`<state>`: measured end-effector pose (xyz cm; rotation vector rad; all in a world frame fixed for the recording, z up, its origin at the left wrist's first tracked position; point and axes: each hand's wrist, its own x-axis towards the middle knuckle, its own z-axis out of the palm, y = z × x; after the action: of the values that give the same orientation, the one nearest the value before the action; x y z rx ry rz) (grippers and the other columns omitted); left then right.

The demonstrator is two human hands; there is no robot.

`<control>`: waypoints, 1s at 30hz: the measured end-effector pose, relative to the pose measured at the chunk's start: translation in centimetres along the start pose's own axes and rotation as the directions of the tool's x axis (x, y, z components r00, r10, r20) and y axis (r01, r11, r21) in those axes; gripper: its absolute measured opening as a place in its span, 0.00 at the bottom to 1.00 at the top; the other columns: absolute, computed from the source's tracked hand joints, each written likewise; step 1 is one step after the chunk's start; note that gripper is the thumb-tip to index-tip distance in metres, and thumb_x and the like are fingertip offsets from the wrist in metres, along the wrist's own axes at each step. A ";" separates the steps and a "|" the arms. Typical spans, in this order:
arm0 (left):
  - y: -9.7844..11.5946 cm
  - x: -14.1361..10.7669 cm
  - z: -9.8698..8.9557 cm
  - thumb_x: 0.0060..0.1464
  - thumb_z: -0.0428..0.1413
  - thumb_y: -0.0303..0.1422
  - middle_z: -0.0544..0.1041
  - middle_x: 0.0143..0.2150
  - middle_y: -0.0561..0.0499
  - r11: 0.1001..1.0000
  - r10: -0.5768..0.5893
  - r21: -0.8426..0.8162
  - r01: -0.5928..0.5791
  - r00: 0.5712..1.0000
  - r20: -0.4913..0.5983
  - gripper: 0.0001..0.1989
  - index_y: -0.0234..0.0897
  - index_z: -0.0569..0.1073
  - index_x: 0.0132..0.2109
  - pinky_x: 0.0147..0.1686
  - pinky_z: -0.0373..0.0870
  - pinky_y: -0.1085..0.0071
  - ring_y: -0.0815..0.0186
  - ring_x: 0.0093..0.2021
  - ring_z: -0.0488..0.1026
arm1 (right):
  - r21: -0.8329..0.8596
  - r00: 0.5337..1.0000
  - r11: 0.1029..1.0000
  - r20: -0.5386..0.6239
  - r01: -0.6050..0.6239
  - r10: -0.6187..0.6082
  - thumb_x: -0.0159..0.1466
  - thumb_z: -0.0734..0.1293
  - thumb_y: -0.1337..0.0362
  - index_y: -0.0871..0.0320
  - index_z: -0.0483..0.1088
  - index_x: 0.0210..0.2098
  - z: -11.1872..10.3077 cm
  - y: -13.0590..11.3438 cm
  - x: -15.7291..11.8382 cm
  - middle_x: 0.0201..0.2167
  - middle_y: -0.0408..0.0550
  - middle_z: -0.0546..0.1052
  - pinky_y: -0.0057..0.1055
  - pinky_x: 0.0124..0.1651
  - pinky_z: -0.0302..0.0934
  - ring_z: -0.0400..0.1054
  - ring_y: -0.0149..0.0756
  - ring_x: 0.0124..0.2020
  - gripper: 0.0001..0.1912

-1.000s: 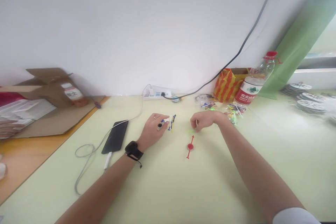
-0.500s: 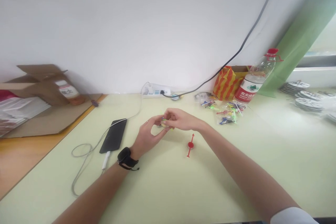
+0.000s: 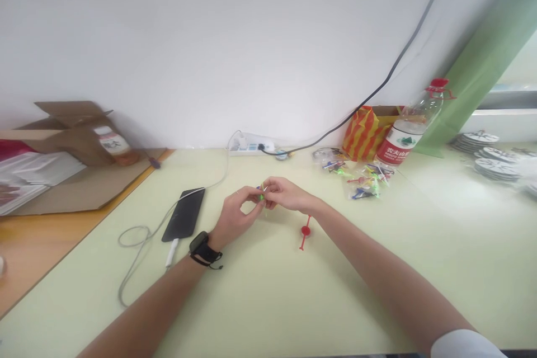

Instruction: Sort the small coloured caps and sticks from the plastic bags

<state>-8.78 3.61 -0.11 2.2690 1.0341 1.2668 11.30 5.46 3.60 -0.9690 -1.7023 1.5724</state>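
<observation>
Above the middle of the table, my left hand (image 3: 235, 213) pinches some small colourful plastic pieces (image 3: 262, 197) between thumb and index finger. Green and blue show on them, and they look like small arrow pointers; fingers hide most of their shape. From the other side, my right hand (image 3: 285, 194) closes its fingertips on the same pieces, touching the left fingertips. Just below my right wrist a red plastic arrow spinner (image 3: 305, 231) lies flat on the table, its tip partly covered by the wrist.
Bags of coloured plastic arrows (image 3: 364, 183) lie by a large water bottle (image 3: 396, 145) and a striped bag (image 3: 358, 131). Disc stacks (image 3: 497, 169) stand far right. On the left are a phone (image 3: 183, 215) with its cable and a cardboard box (image 3: 79, 179). A power strip (image 3: 250, 145) sits at the wall.
My hands stay together with slightly shifted fingers. A yellowish piece showed between them before; green now shows there. My right wrist now covers the tip of the red arrow spinner.
</observation>
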 end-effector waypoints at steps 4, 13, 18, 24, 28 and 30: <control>0.5 0.1 -0.3 0.62 0.59 0.32 0.81 0.41 0.49 1.000 0.007 -0.023 -0.005 0.999 0.051 0.07 0.40 0.76 0.48 0.43 0.77 0.67 0.64 0.38 0.79 | -0.129 1.000 0.992 0.017 -0.015 0.018 0.61 0.65 0.66 0.54 0.64 0.38 -0.1 -0.6 -0.5 0.27 0.38 0.72 0.26 0.28 0.53 0.61 0.29 0.26 0.06; 1.8 0.1 -0.6 0.60 0.58 0.28 0.78 0.33 0.55 1.000 0.014 -0.025 -0.010 0.984 0.175 0.02 0.38 0.74 0.37 0.37 0.71 0.74 0.70 0.32 0.76 | -0.361 0.992 0.932 0.102 -0.031 0.072 0.63 0.63 0.64 0.55 0.65 0.39 -0.2 -0.2 -0.6 0.33 0.40 0.69 0.27 0.31 0.53 0.60 0.31 0.31 0.05; 1.3 0.2 -1.4 0.57 0.60 0.29 0.77 0.31 0.55 0.999 0.003 0.039 -0.009 0.988 0.157 0.04 0.38 0.72 0.34 0.37 0.70 0.72 0.69 0.31 0.74 | -0.487 0.997 0.871 -0.073 -0.058 0.025 0.68 0.59 0.62 0.55 0.68 0.44 -1.5 0.1 -0.1 0.42 0.45 0.75 0.28 0.40 0.61 0.68 0.35 0.41 0.08; 0.4 0.7 -2.9 0.57 0.62 0.37 0.82 0.37 0.52 0.989 -0.064 0.148 0.007 0.922 0.382 0.05 0.40 0.78 0.38 0.40 0.72 0.70 0.65 0.36 0.77 | -0.656 0.947 0.695 -0.298 -0.294 0.119 0.67 0.62 0.67 0.63 0.67 0.55 -4.8 1.6 -0.1 0.52 0.62 0.75 0.34 0.46 0.61 0.70 0.46 0.49 0.18; -0.6 0.9 -3.5 0.55 0.64 0.39 0.82 0.37 0.52 0.974 -0.107 0.224 0.017 0.913 0.395 0.07 0.42 0.81 0.38 0.39 0.72 0.69 0.64 0.36 0.77 | -0.691 0.961 0.679 -0.261 -0.248 0.085 0.67 0.63 0.66 0.60 0.65 0.61 -4.6 3.1 0.4 0.46 0.56 0.78 0.32 0.43 0.61 0.72 0.42 0.44 0.23; -1.1 1.0 -3.7 0.55 0.64 0.38 0.82 0.38 0.51 0.973 -0.089 0.230 -0.002 0.919 0.385 0.06 0.43 0.82 0.38 0.42 0.72 0.68 0.63 0.38 0.77 | -0.710 0.973 0.676 -0.229 -0.195 0.040 0.68 0.63 0.67 0.58 0.65 0.61 -4.0 3.4 0.8 0.45 0.53 0.77 0.31 0.45 0.61 0.71 0.41 0.44 0.22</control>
<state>-12.04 4.94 1.87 2.5107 1.1106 0.6539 14.59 8.35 0.57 -1.5894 -2.1961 0.7714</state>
